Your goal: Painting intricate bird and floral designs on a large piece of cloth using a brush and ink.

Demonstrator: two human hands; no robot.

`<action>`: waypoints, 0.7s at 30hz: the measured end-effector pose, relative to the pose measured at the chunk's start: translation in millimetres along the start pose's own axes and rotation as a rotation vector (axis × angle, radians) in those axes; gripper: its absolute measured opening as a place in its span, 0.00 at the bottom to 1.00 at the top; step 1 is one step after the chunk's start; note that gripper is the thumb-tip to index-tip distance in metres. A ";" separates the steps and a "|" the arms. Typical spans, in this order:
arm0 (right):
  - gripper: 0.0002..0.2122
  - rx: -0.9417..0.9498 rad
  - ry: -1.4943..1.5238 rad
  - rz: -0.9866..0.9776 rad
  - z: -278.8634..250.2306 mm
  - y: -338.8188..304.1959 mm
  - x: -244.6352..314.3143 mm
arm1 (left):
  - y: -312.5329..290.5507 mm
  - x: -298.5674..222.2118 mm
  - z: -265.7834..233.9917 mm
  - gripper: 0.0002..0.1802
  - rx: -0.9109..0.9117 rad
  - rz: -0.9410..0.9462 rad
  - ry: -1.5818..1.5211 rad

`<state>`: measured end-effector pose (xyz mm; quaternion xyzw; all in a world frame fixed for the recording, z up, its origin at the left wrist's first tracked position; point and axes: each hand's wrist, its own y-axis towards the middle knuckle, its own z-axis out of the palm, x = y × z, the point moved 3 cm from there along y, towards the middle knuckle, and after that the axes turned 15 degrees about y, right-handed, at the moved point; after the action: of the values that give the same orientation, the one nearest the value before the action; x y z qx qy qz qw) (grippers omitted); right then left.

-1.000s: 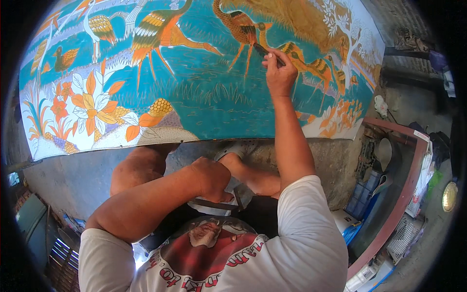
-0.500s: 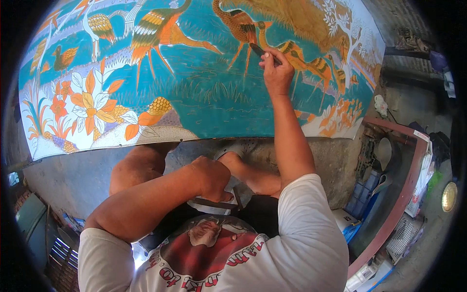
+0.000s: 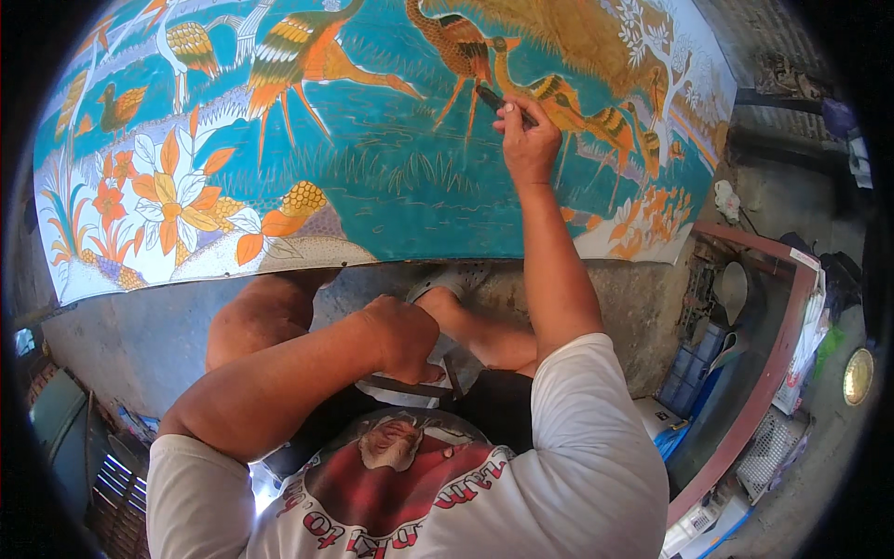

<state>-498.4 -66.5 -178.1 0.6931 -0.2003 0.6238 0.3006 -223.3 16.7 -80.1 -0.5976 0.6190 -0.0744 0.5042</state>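
A wide painted cloth (image 3: pixel 419 233) spreads across the upper part of the view, with long-legged birds, teal water, orange flowers and a pale tree. In my right hand (image 3: pixel 533 149), a short dark paintbrush (image 3: pixel 489 97) is pinched between thumb and fingers. Its tip lies by the legs of the brown patterned bird (image 3: pixel 453 51). My left hand (image 3: pixel 402 337) is curled over my lap, its fingers turned down and mostly hidden. A dark flat-edged frame (image 3: pixel 407 388) with something pale inside sits just below that hand; what the fingers grip cannot be made out.
At the right stands a reddish-brown framed case (image 3: pixel 745 438), with a blue container (image 3: pixel 694 368) and a perforated grey basket (image 3: pixel 773 452) nearby. A round yellowish lid-like thing (image 3: pixel 858 376) is farther right. My bare legs (image 3: pixel 251 326) bend below the cloth's near edge.
The brush tip and my right hand have shifted very slightly down and left over the cloth. My left hand keeps nearly the same place.
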 end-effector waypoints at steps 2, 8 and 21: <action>0.08 0.009 -0.018 -0.006 0.0 -1.0 0.8 | -0.1 0.5 -0.4 0.33 0.010 0.001 -0.004; 0.09 0.033 -0.024 -0.016 -1.2 -3.7 1.7 | 1.7 2.1 3.7 0.33 -0.007 0.022 -0.026; 0.09 0.035 -0.022 0.010 -3.6 -14.2 4.5 | -0.8 0.4 -1.3 0.32 -0.036 0.021 -0.016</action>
<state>-491.2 -53.2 -175.9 0.7042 -0.1959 0.6210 0.2830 -223.7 15.5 -79.1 -0.6004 0.6224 -0.0531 0.4993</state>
